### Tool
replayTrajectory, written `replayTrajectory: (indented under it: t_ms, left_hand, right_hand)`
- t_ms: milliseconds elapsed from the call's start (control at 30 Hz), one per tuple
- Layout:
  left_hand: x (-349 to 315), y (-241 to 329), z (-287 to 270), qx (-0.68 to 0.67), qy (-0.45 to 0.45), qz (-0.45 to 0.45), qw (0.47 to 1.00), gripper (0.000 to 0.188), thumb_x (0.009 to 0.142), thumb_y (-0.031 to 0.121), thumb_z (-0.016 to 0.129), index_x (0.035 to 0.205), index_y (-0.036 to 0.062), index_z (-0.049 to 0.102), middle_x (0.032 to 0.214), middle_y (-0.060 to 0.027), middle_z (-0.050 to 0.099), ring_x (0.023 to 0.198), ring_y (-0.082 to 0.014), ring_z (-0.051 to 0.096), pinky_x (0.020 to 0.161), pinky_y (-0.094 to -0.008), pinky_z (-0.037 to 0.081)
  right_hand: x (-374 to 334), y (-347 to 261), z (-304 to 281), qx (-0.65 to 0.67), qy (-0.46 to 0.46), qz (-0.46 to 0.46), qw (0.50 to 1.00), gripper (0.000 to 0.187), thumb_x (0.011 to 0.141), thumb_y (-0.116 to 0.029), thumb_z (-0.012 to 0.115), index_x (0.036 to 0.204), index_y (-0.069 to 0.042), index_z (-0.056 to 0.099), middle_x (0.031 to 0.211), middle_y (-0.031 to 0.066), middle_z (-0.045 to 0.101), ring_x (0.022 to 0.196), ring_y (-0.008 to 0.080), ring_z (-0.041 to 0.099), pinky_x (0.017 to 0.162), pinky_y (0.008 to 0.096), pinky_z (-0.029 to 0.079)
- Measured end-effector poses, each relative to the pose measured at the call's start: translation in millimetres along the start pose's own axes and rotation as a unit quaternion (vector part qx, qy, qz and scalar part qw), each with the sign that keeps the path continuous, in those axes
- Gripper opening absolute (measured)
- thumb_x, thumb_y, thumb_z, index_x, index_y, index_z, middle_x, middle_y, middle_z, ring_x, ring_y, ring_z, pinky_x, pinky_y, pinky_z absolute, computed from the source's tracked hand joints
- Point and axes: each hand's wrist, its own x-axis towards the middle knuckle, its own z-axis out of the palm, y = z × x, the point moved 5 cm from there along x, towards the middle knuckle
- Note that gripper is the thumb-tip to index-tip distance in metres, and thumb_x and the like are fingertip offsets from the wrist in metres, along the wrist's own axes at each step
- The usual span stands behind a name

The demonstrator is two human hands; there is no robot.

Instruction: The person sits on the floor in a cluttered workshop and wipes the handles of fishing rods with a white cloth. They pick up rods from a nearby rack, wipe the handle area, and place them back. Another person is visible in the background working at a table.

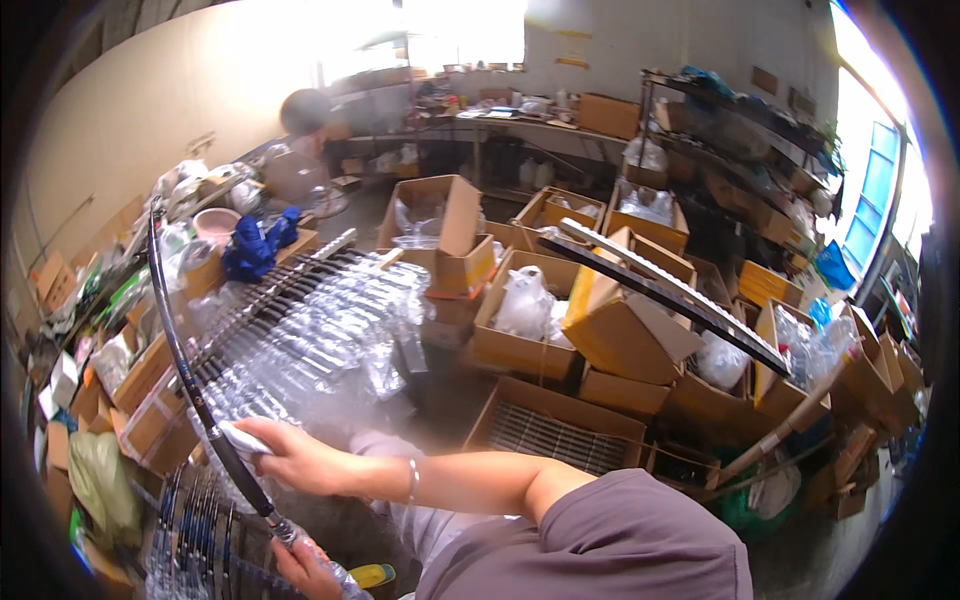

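Note:
A long glossy black rod (178,345) rises from the lower middle toward the upper left, curved in this fisheye view. Near its lower end my left hand (308,572) is closed around it, with clear plastic about the fingers and wrist. My right hand (300,458) pinches a folded white cloth (243,438) against the rod's side, farther up. Beside the rod, many similar dark rods in clear plastic sleeves (320,325) lie in a row on a rack. More dark rods (205,525) stand close together below, near my left hand.
Open cardboard boxes (540,362) with plastic bags crowd the floor to the right. A long black-and-white bar (670,300) lies across some of them. A blue cloth bundle (262,245) and a pink basin (215,224) sit at left. A workbench (530,126) stands at the back.

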Motion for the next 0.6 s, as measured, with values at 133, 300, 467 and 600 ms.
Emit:
replayTrajectory:
  t_ms: [133, 300, 467, 600]
  left_hand:
    - [-3, 9, -6, -0.022, 0.032, 0.007, 0.999, 0.01, 0.096, 0.015, 0.041, 0.094, 0.0064, 0.046, 0.065, 0.0016, 0.042, 0.047, -0.0053, 0.037, 0.04, -0.021, 0.031]
    - [-2, 1, -36, 0.004, 0.079, 0.038, 0.996, 0.012, 0.094, 0.015, 0.041, 0.093, 0.0045, 0.045, 0.064, 0.0003, 0.042, 0.046, -0.007, 0.04, 0.038, -0.0225, 0.032]
    - [-5, -23, -59, 0.17, 0.107, 0.077, 0.977, 0.033, 0.092, 0.021, 0.05, 0.117, -0.002, 0.052, 0.077, -0.0078, 0.051, 0.06, -0.0165, 0.047, 0.053, -0.0299, 0.038]
    - [-11, 42, -37, 0.311, 0.143, 0.103, 0.934, 0.035, 0.095, 0.026, 0.054, 0.111, -0.0047, 0.061, 0.097, -0.0216, 0.065, 0.083, -0.034, 0.063, 0.078, -0.0422, 0.049]
  right_hand:
    - [-17, 38, 34, -0.119, -0.031, -0.028, 0.992, 0.049, 0.081, 0.006, 0.051, 0.13, 0.003, 0.045, 0.109, 0.0189, 0.051, 0.106, 0.032, 0.051, 0.093, 0.0365, 0.039]
    - [-14, 68, 52, -0.161, -0.214, 0.054, 0.962, 0.047, 0.078, 0.003, 0.058, 0.125, 0.002, 0.052, 0.113, 0.0187, 0.056, 0.111, 0.0322, 0.053, 0.097, 0.0383, 0.04]
    - [37, 52, 58, 0.062, -0.139, 0.182, 0.972, 0.051, 0.086, -0.002, 0.052, 0.137, -0.005, 0.044, 0.088, 0.0001, 0.059, 0.077, 0.0075, 0.052, 0.062, 0.0214, 0.042]
    - [25, 82, 80, 0.066, -0.125, 0.117, 0.983, 0.049, 0.087, -0.002, 0.052, 0.136, -0.004, 0.045, 0.098, 0.0013, 0.057, 0.088, 0.0111, 0.052, 0.073, 0.0266, 0.046]
